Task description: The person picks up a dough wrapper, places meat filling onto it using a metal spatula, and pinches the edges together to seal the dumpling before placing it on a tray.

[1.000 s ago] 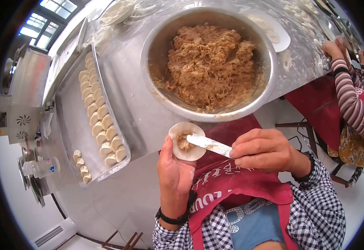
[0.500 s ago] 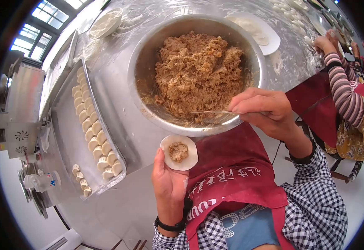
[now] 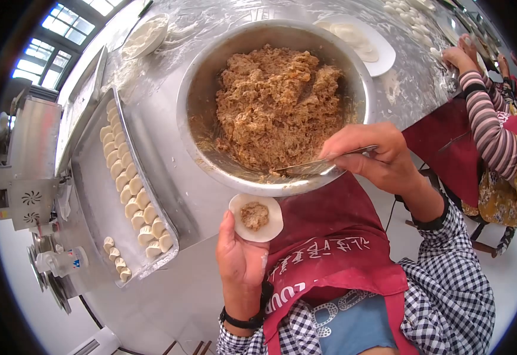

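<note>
My left hand holds a round dumpling wrapper between thumb and fingers, just below the bowl's near rim. A dab of meat filling sits on the middle of the wrapper. Closed around a thin metal spatula, my right hand is over the near right rim of a big steel bowl. The tip of the spatula touches the near edge of the brown minced filling heaped in the bowl.
Left of the bowl, a metal tray carries rows of folded dumplings. A white plate with pale wrappers and a bowl of flour stand behind. At right, a co-worker's striped sleeve reaches over the floured table.
The spatula in my right hand has tilted, its handle end rising and its tip lower against the filling. My left hand and the wrapper have barely moved.
</note>
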Demonstrator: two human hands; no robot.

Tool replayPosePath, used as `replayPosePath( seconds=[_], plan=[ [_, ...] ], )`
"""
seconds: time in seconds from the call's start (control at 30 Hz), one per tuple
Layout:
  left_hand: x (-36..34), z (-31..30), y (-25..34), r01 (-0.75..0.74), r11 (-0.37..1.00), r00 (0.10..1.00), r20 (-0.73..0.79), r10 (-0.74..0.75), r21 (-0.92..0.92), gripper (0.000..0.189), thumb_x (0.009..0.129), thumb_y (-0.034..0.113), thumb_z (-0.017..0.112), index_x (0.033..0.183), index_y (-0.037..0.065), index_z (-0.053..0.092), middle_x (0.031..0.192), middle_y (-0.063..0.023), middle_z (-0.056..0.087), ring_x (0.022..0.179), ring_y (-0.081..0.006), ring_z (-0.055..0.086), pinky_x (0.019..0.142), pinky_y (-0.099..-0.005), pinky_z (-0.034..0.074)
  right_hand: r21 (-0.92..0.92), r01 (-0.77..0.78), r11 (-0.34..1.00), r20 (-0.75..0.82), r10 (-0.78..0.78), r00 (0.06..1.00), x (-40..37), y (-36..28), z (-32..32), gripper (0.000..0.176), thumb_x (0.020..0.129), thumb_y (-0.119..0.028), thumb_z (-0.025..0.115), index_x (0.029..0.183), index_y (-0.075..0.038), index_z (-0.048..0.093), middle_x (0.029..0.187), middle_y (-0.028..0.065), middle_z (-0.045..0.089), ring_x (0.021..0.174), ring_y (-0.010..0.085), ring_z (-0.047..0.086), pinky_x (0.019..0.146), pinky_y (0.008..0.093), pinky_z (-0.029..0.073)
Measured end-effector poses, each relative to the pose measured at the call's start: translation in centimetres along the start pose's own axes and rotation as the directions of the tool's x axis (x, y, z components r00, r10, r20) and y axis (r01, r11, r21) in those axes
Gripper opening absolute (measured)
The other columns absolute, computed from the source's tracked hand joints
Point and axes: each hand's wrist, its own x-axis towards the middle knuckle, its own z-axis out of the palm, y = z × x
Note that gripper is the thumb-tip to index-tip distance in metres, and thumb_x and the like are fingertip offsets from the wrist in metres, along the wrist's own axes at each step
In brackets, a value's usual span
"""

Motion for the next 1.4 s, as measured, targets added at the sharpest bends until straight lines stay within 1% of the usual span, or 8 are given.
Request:
replayPosePath(
  seconds=[0.3,0.57,0.8,0.9,0.97,1.1,1.2,1.4],
  plan=[
    [0.2,0.9,-0.2,0.003,1.0,1.0,0.0,-0.003,0.024,0.039,0.096,0.024,0.033,0.126,0.0,0.038,0.128,-0.0154,0.045,0.119,-0.0285,0.044,0.1,-0.045,0.036,0.437,-0.045,0.898,-0.28,0.184,0.942,-2.0,-2.0,1.7,0.009,0.082,0.002,0.059,0.09,0.004,0.061,0.089,0.0118,0.064,0.076,0.0121,0.06,0.067,0.022,0.049],
    [0.1,0.6,-0.1,-0.009,0.999,1.0,0.022,0.008,0.04,0.04,0.096,0.025,0.034,0.126,-0.001,0.038,0.128,-0.0156,0.045,0.119,-0.0284,0.044,0.1,-0.0449,0.036,-0.145,0.089,0.985,-0.116,-0.106,0.988,-0.4,-0.7,0.5,0.009,0.078,0.003,0.062,0.087,0.002,0.062,0.084,0.0117,0.065,0.074,0.0177,0.062,0.064,0.0262,0.049],
    [0.2,0.7,-0.2,-0.003,1.0,1.0,0.014,0.002,0.028,0.04,0.096,0.024,0.033,0.126,-0.001,0.037,0.129,-0.0161,0.044,0.12,-0.029,0.042,0.101,-0.0456,0.035,-0.18,0.055,0.982,-0.001,-0.056,0.998,-0.4,-1.3,0.1,0.007,0.077,0.003,0.062,0.084,0.002,0.062,0.081,0.0118,0.065,0.075,0.0191,0.063,0.064,0.0272,0.05],
    [0.2,0.5,-0.2,0.003,1.0,0.999,0.037,-0.004,0.015,0.04,0.096,0.024,0.033,0.126,-0.001,0.037,0.129,-0.0161,0.044,0.12,-0.0291,0.042,0.101,-0.0456,0.035,0.037,0.001,0.999,-0.09,0.003,0.996,-1.4,-1.7,0.5,0.009,0.079,0.002,0.061,0.088,0.002,0.062,0.085,0.0128,0.065,0.076,0.0175,0.063,0.066,0.0264,0.05],
    [0.3,0.6,-0.2,0.0,1.0,0.999,0.052,0.0,0.005,0.04,0.096,0.024,0.032,0.126,-0.001,0.037,0.128,-0.016,0.044,0.12,-0.029,0.043,0.101,-0.0454,0.035,0.513,-0.091,0.853,-0.219,0.232,0.948,-2.3,-2.1,1.2,0.012,0.081,0.002,0.059,0.093,0.002,0.061,0.09,0.015,0.064,0.078,0.0167,0.062,0.067,0.0253,0.051],
    [0.0,0.9,-0.2,-0.013,1.0,0.997,0.071,0.012,0.021,0.04,0.096,0.025,0.03,0.126,-0.002,0.037,0.128,-0.0165,0.044,0.119,-0.0287,0.044,0.101,-0.0448,0.035,0.565,-0.02,0.825,-0.214,0.171,0.962,-3.0,-2.0,2.5,0.012,0.083,0.002,0.057,0.095,0.002,0.06,0.094,0.0168,0.063,0.08,0.017,0.062,0.067,0.0243,0.051],
    [-0.2,0.7,-0.1,-0.017,0.999,0.999,0.044,0.016,0.028,0.04,0.097,0.026,0.029,0.125,-0.002,0.038,0.128,-0.0172,0.044,0.119,-0.0287,0.044,0.101,-0.0444,0.035,0.451,-0.04,0.891,-0.18,0.135,0.974,-3.0,-2.2,2.9,0.01,0.082,0.002,0.059,0.092,0.002,0.06,0.092,0.0166,0.063,0.08,0.0192,0.063,0.069,0.0266,0.051],
    [-0.5,0.2,0.1,-0.012,1.0,0.998,0.06,0.012,0.004,0.04,0.097,0.025,0.03,0.123,-0.003,0.039,0.126,-0.0181,0.046,0.119,-0.0289,0.044,0.101,-0.0444,0.035,-0.123,0.35,0.929,0.079,-0.342,0.936,-2.2,-2.5,3.9,0.013,0.07,0.0,0.067,0.082,0.003,0.062,0.087,0.0152,0.063,0.08,0.0251,0.063,0.067,0.0321,0.052]
  ],
)
